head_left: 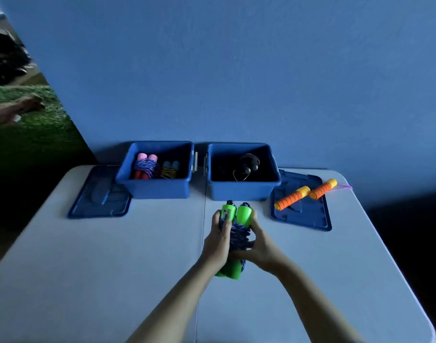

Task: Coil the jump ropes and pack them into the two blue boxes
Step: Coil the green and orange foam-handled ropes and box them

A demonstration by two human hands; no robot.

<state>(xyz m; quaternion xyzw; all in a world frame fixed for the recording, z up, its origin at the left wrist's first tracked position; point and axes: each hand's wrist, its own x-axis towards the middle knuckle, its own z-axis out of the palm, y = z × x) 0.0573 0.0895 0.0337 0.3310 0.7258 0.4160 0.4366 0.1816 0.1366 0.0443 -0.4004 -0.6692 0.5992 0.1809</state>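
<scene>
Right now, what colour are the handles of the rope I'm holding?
Bright green handles, seen best in the head view.

A pale folding table (112, 280) carries two open blue boxes: the left box (157, 188) stands just left of the right box (239, 191). One blue lid (98, 201) lies flat left of the left box, and another lid (303, 216) lies right of the right box.

A plain blue wall (236, 70) fills the upper frame behind a pale grey worktop (88, 268). At the left edge lies green, grass-like floor (26, 125). The light is dim.
</scene>
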